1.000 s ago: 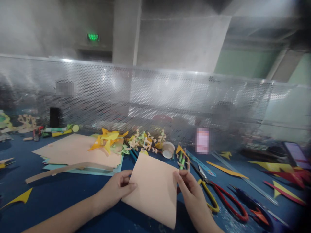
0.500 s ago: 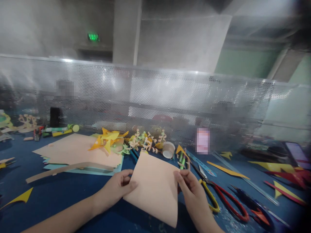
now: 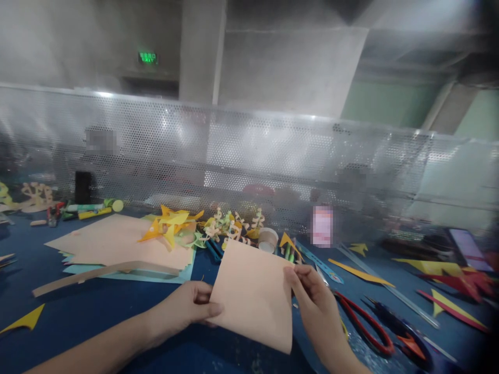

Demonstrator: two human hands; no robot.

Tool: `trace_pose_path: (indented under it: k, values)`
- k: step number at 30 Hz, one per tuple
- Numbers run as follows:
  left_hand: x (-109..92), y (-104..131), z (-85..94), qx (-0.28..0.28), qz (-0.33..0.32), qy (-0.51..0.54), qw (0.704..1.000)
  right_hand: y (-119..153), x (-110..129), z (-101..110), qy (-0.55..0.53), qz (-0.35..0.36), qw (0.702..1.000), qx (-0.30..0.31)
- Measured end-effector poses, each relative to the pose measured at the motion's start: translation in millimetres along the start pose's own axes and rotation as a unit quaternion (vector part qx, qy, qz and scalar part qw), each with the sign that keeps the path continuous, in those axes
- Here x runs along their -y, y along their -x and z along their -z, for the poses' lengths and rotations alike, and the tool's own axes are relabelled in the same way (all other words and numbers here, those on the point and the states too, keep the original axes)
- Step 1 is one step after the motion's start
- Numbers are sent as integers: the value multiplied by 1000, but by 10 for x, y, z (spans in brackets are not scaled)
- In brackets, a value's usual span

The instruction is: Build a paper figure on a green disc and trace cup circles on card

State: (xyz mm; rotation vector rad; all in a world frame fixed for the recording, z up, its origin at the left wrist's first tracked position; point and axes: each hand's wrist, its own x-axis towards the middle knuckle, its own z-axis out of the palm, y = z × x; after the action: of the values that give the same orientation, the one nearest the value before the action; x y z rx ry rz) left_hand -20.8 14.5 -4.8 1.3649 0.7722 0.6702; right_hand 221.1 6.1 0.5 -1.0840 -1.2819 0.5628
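Observation:
A pale peach sheet of paper [image 3: 253, 296], roughly square and slightly curved, is held up above the blue table. My left hand [image 3: 197, 304] pinches its lower left edge, thumb on the front face and fingers behind. On the opposite side my right hand [image 3: 312, 296] is closed on the upper right corner, also with the thumb in front. Just beyond the right hand lie scissors with red handles [image 3: 368, 324], partly covered by that hand. The fingers behind the paper are hidden.
To the left lies a stack of coloured paper [image 3: 113, 241] with yellow and orange cut pieces [image 3: 171, 223] on it. A tape roll [image 3: 268, 240], curled paper shapes [image 3: 222, 223] and a ruler [image 3: 323, 262] sit farther back. A perforated metal screen [image 3: 249, 140] stands behind the table.
The peach sheet and both hands have shifted slightly right. The sheet is raised a little, and the right hand now covers more of the scissors. Both grips on the paper stay.

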Motion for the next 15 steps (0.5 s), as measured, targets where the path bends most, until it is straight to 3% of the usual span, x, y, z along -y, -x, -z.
trace_pose_path:
  k: [5, 15]
  values:
    - [-15, 22, -22, -34, 5, -23, 999, -13, 48, 8, 11, -2, 1000, 2]
    - [-49, 57, -60, -41, 5, -23, 999, -14, 111, 14, -22, -22, 1000, -2]
